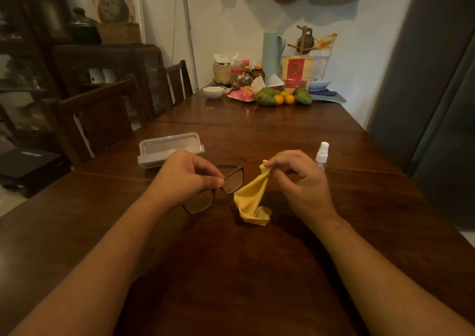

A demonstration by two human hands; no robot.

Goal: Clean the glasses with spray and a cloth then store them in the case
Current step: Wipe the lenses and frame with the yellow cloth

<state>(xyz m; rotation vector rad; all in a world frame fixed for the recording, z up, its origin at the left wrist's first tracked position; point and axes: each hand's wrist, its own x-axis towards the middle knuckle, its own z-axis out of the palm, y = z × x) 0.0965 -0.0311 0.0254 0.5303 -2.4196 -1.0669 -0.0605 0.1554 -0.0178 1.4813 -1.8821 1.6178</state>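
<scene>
My left hand (189, 173) grips the dark-framed glasses (232, 181) at the bridge and holds them just above the wooden table (231, 271), lenses facing up. To their right, my right hand (298, 178) pinches the top corner of a yellow cloth (250, 199); the cloth hangs down and its lower end rests crumpled on the table. The clear spray bottle (321, 154) with a white nozzle stands upright just behind my right hand. A translucent grey glasses case (164, 146) lies open behind my left hand.
Fruit (281, 96), jars, a pink dish, a white bowl (213, 91) and a pale green jug crowd the table's far end. Dark wooden chairs (102, 114) line the left side. A grey door or cabinet stands at the right.
</scene>
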